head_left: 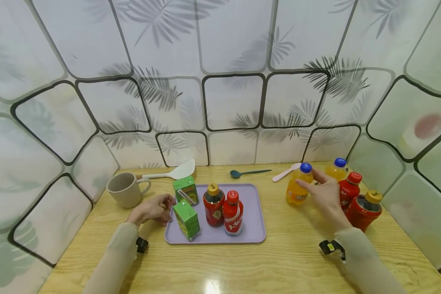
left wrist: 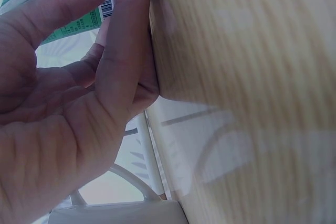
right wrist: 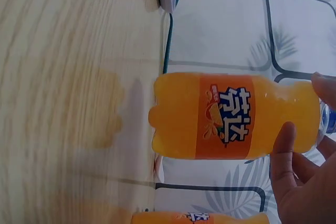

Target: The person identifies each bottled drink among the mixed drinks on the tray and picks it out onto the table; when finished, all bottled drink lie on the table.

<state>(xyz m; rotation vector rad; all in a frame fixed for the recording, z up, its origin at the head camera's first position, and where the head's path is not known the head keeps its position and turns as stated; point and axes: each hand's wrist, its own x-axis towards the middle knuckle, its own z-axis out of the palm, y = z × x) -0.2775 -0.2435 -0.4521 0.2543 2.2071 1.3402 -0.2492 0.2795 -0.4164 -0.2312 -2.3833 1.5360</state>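
Note:
My right hand (head_left: 327, 194) grips an orange soda bottle (head_left: 299, 185) with a blue cap, thumb and fingers around its upper part. The right wrist view shows the orange label of this bottle (right wrist: 226, 116); whether its base touches the table I cannot tell. At the left edge of the lilac tray (head_left: 251, 212), my left hand (head_left: 155, 210) pinches the rim between thumb and fingers. On the tray stand two green juice boxes (head_left: 187, 220), a dark drink bottle (head_left: 214, 206) with a yellow cap, and a red bottle (head_left: 233, 214).
Right of my right hand stand another orange soda bottle (head_left: 336, 170), a red bottle (head_left: 349, 190) and a dark bottle (head_left: 364, 211). A beige mug (head_left: 125, 190) is at the left. Along the back lie a white spatula (head_left: 181, 169), a dark spoon (head_left: 250, 172) and a pink spoon (head_left: 284, 173).

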